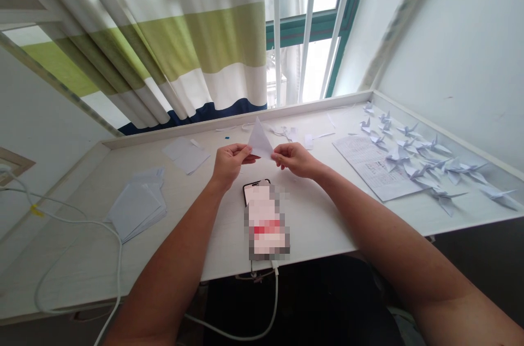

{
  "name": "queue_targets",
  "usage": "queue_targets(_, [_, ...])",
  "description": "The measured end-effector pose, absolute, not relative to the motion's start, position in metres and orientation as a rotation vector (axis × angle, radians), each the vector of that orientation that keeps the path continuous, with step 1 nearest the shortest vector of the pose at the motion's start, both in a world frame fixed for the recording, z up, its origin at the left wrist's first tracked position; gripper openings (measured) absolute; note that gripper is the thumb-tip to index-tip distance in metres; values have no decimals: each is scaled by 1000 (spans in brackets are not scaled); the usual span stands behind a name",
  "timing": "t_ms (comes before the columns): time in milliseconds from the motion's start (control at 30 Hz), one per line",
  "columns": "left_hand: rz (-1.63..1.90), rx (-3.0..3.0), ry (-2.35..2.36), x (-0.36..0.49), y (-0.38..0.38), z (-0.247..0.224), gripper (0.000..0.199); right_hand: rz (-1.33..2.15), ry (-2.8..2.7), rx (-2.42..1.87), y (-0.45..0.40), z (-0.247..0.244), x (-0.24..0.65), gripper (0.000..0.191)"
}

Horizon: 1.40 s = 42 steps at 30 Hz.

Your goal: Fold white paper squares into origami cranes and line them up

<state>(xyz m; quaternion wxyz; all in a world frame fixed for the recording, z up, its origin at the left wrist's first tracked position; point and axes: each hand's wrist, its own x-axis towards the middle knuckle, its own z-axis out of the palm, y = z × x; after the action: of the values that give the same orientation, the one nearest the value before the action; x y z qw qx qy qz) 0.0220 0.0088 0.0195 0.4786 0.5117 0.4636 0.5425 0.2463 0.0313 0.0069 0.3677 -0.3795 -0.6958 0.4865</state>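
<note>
Between my hands a white sheet of paper (261, 141) is folded to a triangle, its point facing away from me. The fingers and thumb of my left hand (232, 163) pinch its left corner. At the right corner my right hand (295, 159) pinches the paper with thumb and forefinger. Both hands are above the desk, just beyond a phone (268, 220) whose screen is blurred out. Many folded paper cranes (409, 157) stand at the right side of the desk, some over a printed sheet (368, 163).
A stack of white paper (139, 204) lies at left, with more loose sheets (187, 154) behind it. White cables (118, 258) run along the left side and down from the phone. Paper scraps (309, 141) lie near the back ledge, below a curtain (176, 35) and barred window.
</note>
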Motion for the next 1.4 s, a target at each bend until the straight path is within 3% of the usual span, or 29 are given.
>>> queue_targets(300, [1327,1179,1122,23,9,21,44,1222,-1810,-948,30,8,245,24])
queue_targets(467, [1263,1148,1083,22,8,23,38,1193,-1762,-947,32,6,246,37])
queue_targets(733, [1268,1203,1115,26,9,18,48,901,-1617,-952,36,5,243,39])
queue_targets(867, [1365,1225,1157,31,7,15,50,479,-1605,-1019,25,8,236,26])
queue_targets(967, [1431,1210,1164,35,5,14,48,359,-1809,-947,18,10,229,30])
queue_targets(1033, [1425,1231,1099,37,5,14,46,358,-1973,-896,17,10,226,51])
queue_targets(1100, [1418,1289,993,38,4,13,44,394,-2013,-903,19,9,225,58])
queue_targets(1400, [1392,1419,872,32,6,14,47,912,-1744,-789,28,2,231,42])
